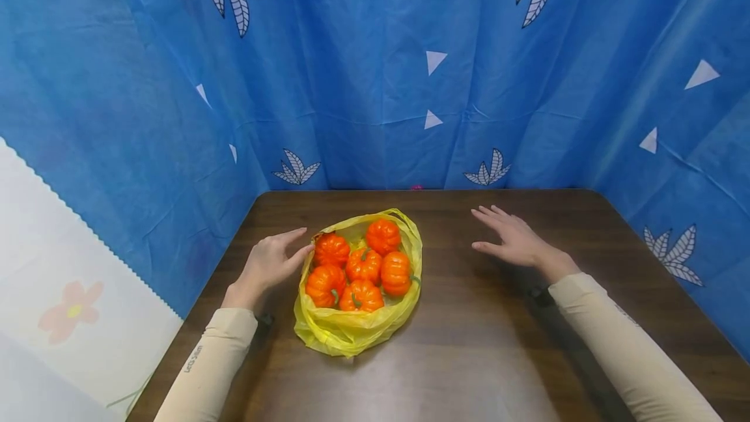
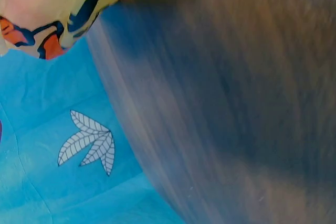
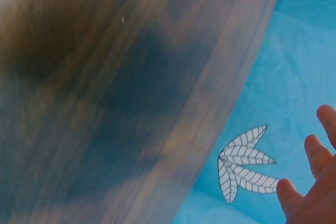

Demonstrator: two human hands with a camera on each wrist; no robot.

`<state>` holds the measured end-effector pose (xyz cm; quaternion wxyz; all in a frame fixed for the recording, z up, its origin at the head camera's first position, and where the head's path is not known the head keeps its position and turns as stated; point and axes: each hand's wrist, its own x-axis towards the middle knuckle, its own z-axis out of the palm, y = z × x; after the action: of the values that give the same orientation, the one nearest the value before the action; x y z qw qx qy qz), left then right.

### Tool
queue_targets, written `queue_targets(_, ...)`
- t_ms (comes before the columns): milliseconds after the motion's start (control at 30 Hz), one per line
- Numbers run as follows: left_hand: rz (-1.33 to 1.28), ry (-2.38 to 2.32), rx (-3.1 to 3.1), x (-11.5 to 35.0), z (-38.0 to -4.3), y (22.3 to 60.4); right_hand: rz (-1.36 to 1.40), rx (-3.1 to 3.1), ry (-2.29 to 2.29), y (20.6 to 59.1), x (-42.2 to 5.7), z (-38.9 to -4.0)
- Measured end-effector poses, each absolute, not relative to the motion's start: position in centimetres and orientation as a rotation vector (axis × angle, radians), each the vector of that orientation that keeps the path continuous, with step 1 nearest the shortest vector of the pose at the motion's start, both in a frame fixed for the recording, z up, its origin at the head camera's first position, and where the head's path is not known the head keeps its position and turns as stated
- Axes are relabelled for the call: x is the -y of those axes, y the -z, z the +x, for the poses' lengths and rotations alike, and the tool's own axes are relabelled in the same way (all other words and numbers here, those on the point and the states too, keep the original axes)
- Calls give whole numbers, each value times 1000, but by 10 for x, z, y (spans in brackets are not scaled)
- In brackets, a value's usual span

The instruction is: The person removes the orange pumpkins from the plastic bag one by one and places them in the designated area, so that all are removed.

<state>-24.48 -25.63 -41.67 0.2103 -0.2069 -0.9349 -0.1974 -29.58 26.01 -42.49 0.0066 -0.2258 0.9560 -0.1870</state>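
Loosely spread, the left hand point(image 1: 271, 264) and right hand point(image 1: 515, 239) flank the yellow bag point(image 1: 354, 334), the left nearer.

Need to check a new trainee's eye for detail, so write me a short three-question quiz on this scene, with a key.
1. How many orange pumpkins show in the yellow bag?
2. True or false: the right hand is gripping a pumpkin.
3. Which hand is closer to the yellow bag?

Key:
1. Six.
2. False; the right hand holds nothing and is apart from the yellow bag.
3. The left hand.
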Motion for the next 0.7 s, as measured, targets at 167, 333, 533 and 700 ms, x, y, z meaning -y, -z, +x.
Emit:
queue_targets(167,-574,617,2560,253,-241,421,-728,-2986,585,427,-249,-294)
queue_targets(333,-556,664,2543,248,-240,425,-719,-2967,640,426,-239,-290)
queue_targets(533,-521,730,2525,247,-237,433,-727,-2933,714,432,-233,-287)
queue_targets(700,-515,789,2499,244,-235,436,-744,-2927,771,439,-231,-286)
